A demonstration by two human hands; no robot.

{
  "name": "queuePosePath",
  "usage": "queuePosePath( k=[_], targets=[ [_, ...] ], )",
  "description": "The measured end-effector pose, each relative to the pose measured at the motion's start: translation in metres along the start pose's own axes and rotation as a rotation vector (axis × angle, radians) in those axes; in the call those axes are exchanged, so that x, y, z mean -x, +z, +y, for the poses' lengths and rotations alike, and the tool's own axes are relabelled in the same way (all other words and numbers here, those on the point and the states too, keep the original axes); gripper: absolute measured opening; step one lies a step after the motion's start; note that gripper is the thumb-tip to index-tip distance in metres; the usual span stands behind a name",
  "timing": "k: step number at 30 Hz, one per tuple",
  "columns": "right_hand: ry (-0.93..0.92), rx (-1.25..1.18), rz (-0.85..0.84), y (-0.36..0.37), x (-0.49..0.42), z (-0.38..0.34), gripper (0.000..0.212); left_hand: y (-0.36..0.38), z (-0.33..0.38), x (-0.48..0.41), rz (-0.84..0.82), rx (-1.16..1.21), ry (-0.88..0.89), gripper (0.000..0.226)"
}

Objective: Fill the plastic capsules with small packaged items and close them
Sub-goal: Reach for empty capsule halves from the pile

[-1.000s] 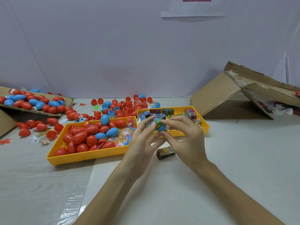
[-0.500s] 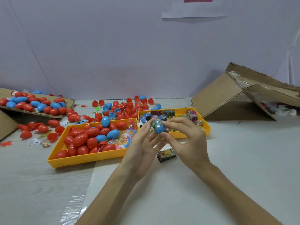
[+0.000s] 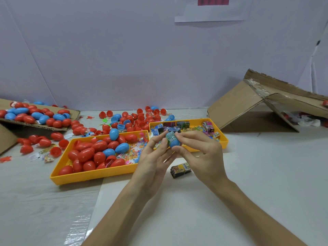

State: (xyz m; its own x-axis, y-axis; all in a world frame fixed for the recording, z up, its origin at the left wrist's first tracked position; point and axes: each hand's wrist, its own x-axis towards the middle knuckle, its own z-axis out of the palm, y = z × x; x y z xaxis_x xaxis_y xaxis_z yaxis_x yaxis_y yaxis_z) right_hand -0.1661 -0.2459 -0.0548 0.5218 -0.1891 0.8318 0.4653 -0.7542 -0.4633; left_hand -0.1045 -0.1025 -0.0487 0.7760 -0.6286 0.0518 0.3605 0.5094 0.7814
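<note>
Right now 1 blue capsule half [image 3: 175,144] is held up over the worktop [image 3: 266,174], just in front of the R tray's near rim. 1 printed packet [image 3: 170,136] pokes out of its open top. The L hand [image 3: 152,157] pinches it from the left, fingers [image 3: 160,144] narrow against packet & shell. The R hand [image 3: 200,153] grips it from the right, thumb below, forefinger over the top.

There are 2 yellow trays, just beside each other. The L tray [image 3: 92,176] has 3 closed blue capsules [image 3: 122,147] & a heap of red ones [image 3: 87,154], too piled to count, plus small clear bags of coloured bits at its R end. The R tray [image 3: 225,142] has printed packets, partly hidden by the hands.

1 loose packet [image 3: 180,169] lies on the worktop under the hands, near the R palm. Scattered capsule halves [image 3: 131,119] lie behind the trays. A cardboard sheet [image 3: 44,128] far L carries more closed capsules. A tipped cardboard box [image 3: 248,110] stands far R.

Room to move: the worktop btwn R tray & box, & the near strip by the forearms.
</note>
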Motion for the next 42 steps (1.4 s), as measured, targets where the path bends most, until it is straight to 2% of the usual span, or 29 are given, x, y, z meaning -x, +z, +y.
queuePosePath(
  k=[8, 13, 18, 28, 33, 36, 42],
  targets=[
    [-0.040, 0.050, -0.029, 0.0007, 0.0021, 0.0010, 0.034, 0.0046, -0.0011, 0.0003, 0.030, 0.007, -0.006, 0.048],
    [-0.006, 0.052, -0.052, -0.0005, -0.0021, -0.0033, 0.054, 0.0034, 0.0016, 0.0009, 0.012, 0.053, -0.013, 0.048],
    [-0.021, 0.056, -0.021, -0.0032, -0.0018, -0.0022, 0.040, 0.0034, 0.0026, 0.0012, -0.011, 0.017, 0.002, 0.044],
    [-0.089, 0.078, 0.007, -0.0018, 0.0007, 0.0046, 0.038, 0.0039, -0.0013, 0.0005, 0.052, -0.056, 0.078, 0.037],
    [0.097, -0.141, -0.006, -0.0049, -0.0040, 0.0026, 0.024, 0.0029, -0.0019, -0.0006, 0.062, -0.125, 0.098, 0.040],
    [0.151, -0.172, -0.011, -0.0057, -0.0045, 0.0011, 0.021, 0.0029, -0.0026, -0.0010, 0.069, -0.189, 0.098, 0.039],
    [-0.010, -0.013, 0.015, -0.0065, -0.0046, 0.0033, 0.013, 0.0041, -0.0029, -0.0010, 0.115, -0.306, 0.143, 0.040]
  ],
)
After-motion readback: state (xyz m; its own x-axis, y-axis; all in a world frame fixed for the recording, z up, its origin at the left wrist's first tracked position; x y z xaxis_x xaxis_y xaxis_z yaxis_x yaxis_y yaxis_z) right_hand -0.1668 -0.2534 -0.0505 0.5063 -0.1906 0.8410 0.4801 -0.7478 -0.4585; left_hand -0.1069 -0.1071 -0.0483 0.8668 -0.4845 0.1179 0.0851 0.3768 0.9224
